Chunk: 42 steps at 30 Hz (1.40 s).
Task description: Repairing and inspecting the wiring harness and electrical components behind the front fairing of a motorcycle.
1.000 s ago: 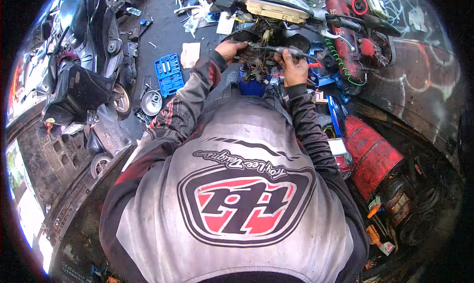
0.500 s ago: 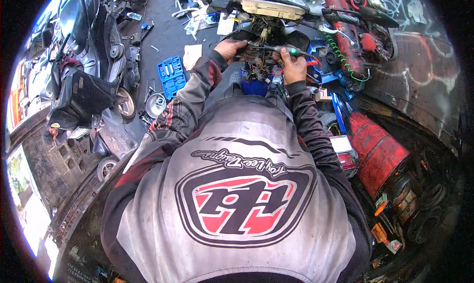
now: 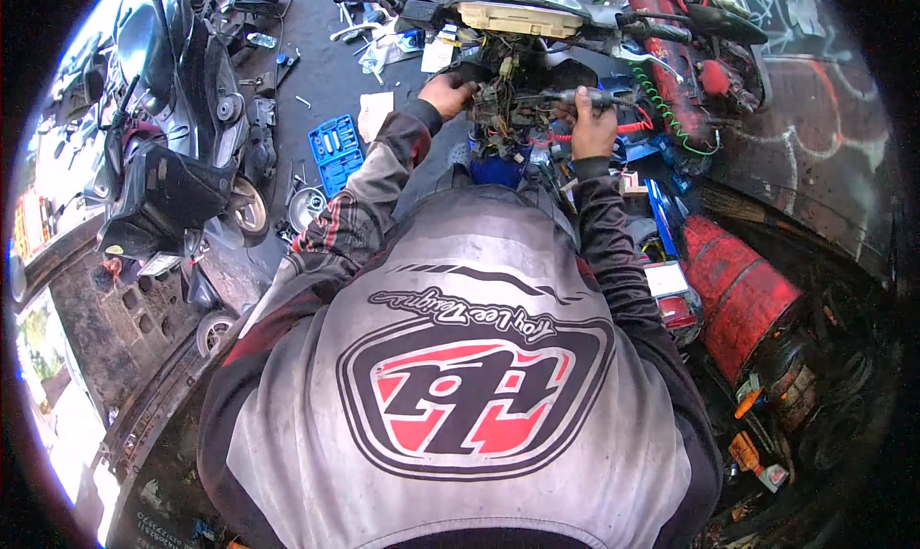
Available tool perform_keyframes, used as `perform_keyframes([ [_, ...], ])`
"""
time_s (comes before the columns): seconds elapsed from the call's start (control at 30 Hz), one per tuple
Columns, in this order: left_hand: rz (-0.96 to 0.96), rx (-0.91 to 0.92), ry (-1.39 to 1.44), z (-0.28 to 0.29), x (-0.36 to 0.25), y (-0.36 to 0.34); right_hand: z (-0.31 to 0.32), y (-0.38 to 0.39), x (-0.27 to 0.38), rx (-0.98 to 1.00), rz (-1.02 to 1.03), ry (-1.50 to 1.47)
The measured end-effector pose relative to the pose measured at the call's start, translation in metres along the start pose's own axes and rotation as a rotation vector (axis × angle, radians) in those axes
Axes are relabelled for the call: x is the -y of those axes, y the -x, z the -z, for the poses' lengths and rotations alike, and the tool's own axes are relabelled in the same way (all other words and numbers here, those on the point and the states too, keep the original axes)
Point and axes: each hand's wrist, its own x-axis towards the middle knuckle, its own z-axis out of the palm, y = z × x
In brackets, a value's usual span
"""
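Observation:
In front of me is the stripped front end of a motorbike, with its headlight unit (image 3: 522, 17) between the handlebars and a bundle of exposed wiring (image 3: 495, 103) below. My right hand (image 3: 592, 134) is closed around a dark pen-shaped circuit tester (image 3: 602, 99), held sideways with its tip toward the wiring. A red coiled cord (image 3: 632, 125) runs beside that hand. On the wiring's left side, my left hand (image 3: 445, 97) has its fingers pressed together at the edge of the bundle. Whatever they pinch is too small to make out.
A partly dismantled black scooter (image 3: 168, 190) stands at the left. An open blue tool case (image 3: 335, 154) and a metal bowl (image 3: 307, 206) lie on the floor. To the right are a red drum (image 3: 738, 295), a red tank (image 3: 661, 60) and a green coiled hose (image 3: 661, 108).
My right hand has shifted right with the circuit tester, away from the wiring. The green light seen on the tester earlier no longer shows. My left hand stays at the wiring.

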Motion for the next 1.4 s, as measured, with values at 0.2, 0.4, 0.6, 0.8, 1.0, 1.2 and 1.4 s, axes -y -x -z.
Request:
perform_keyframes([
  [0.2, -0.594, -0.19, -0.162, 0.0, -0.029, 0.007, 0.007, -0.001, -0.015, -0.062, 0.059, 0.116],
  [0.4, -0.487, 0.213, -0.615, -0.004, -0.069, -0.03, 0.007, 0.002, -0.006, -0.057, 0.146, 0.304],
  [0.6, -0.407, 0.383, -0.808, -0.02, -0.061, -0.063, 0.006, 0.002, -0.009, -0.083, 0.169, 0.35],
  [0.8, -0.599, 0.316, -0.69, -0.022, -0.051, -0.068, 0.007, 0.002, -0.007, -0.123, 0.26, 0.515],
  [1.0, -0.421, 0.322, -0.717, -0.022, -0.058, -0.063, 0.005, 0.009, 0.003, -0.104, 0.262, 0.475],
  [1.2, -0.452, 0.29, -0.719, -0.019, -0.057, -0.061, 0.007, 0.005, 0.003, -0.079, 0.228, 0.565],
  [1.4, -0.492, 0.31, -0.657, -0.016, -0.055, -0.059, 0.014, -0.007, -0.026, -0.029, 0.25, 0.441],
])
